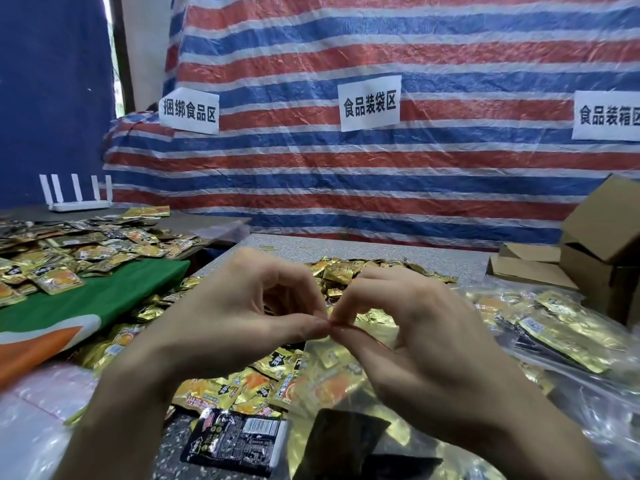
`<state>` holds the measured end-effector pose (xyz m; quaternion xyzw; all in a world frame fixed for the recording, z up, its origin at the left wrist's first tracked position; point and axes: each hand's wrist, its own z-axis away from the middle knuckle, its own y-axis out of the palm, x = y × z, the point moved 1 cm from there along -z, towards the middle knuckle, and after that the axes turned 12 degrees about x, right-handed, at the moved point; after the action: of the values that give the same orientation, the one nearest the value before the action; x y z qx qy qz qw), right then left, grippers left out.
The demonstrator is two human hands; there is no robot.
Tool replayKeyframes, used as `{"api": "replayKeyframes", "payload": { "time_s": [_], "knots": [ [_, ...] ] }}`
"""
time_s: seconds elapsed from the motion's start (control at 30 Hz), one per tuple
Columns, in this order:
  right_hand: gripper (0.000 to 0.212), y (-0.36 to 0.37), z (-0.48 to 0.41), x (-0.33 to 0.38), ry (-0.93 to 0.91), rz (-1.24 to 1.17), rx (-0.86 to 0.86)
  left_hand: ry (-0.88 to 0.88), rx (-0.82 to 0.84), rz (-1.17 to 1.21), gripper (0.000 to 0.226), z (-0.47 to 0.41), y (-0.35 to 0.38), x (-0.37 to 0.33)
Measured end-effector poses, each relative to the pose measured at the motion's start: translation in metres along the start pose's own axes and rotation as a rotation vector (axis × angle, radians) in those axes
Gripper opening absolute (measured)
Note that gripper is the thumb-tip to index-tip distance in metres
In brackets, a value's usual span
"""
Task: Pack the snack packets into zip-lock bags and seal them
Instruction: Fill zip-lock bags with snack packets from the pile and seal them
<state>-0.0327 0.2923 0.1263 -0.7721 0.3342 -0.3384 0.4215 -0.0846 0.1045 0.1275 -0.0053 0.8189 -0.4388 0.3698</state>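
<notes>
Pinching top seal (360, 331) of packet-filled zip-lock bag (329, 372) with thumb and forefinger of left hand (221, 320) and right hand (422, 341), held up above loose snack packets (221, 393) on table (346, 247), probably to press closure shut.

Three white paper signs hang on the red, white and blue striped tarp (450, 174), each printed in black Chinese characters. The left sign (189, 110) reads 捆绑食品区. The middle sign (369, 103) reads 食品装袋区. The right sign (607, 115) reads 食品装箱, with a last character cut by the picture's edge. The gold snack packets (221, 393) on the surface carry dark labels and printing too small and blurred to read. The black packet (239, 441) near the bottom shows a barcode and fine print, also unreadable.
</notes>
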Motion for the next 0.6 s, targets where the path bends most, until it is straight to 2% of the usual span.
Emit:
{"api": "replayKeyframes", "payload": {
  "time_s": [0.1,0.2,0.37,0.6],
  "knots": [
    [0.015,0.0,0.0,0.001,-0.001,0.001,0.002,-0.01,0.112,-0.038,0.009,0.0,0.001,0.004],
    [0.014,0.001,0.0,0.001,0.001,-0.019,0.012,0.006,0.178,-0.084,0.017,0.001,0.0,0.005],
    [0.019,-0.001,0.0,-0.007,0.015,-0.111,0.047,0.135,0.114,-0.12,0.016,0.002,-0.003,0.008],
    [0.021,-0.01,-0.002,-0.03,0.09,-0.216,0.128,0.162,-0.001,-0.045,0.02,0.012,-0.021,0.023]
  ]
}}
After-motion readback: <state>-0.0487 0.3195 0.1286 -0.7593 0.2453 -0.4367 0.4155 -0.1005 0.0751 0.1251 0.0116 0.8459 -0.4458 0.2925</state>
